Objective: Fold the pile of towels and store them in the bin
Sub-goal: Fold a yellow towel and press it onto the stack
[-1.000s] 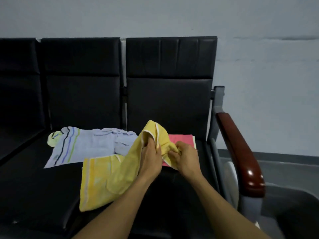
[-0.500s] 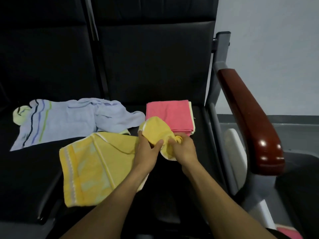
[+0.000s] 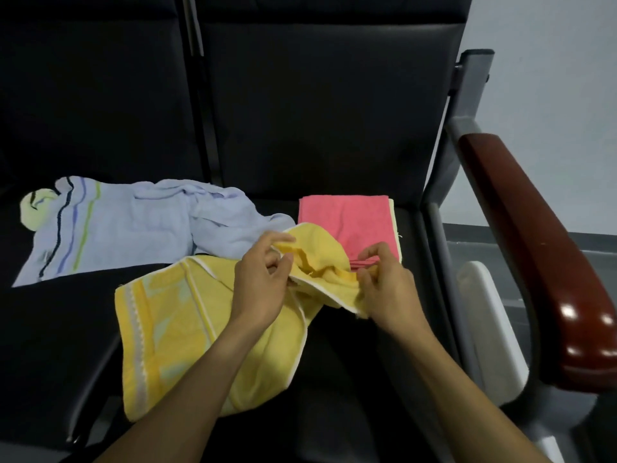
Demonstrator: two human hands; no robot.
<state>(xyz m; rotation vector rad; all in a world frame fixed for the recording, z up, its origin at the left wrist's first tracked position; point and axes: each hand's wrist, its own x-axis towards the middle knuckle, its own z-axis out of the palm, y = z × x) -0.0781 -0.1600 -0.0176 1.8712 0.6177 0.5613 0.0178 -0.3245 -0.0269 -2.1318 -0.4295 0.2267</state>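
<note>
Two hands on one yellow towel, both working the bunched top edge. Main risk: the white-trimmed hem between the grips is twisted and rucked, so if the corners aren't found and matched first, the fold comes out skewed w/ a lump inside. Second risk: the right hand sits right over the near edge of the folded pink towel; pulling the yellow cloth outward could drag or flip that stack, which looks already done. Third: most of the yellow towel hangs below and left of the grips, over the seat's front edge, so a slack pinch could let it slide toward the floor.

Left hand: palm down, wrist slightly bent, thumb and forefinger closed on a raised fold of cloth, other fingers curled loosely. Right hand: knuckles up, fingertips pinching the hem just right of the left grip; whether it has an actual corner or only edge is hard to tell, cloth hides it. Forearms come in from the bottom of the view, converging, grips close together but not touching.

Beyond the left grip and further left lies the blue striped towel, unfolded and rumpled on the next seat. Bin: white object right of the right grip, beside the armrest, is prob. it, not certain
</note>
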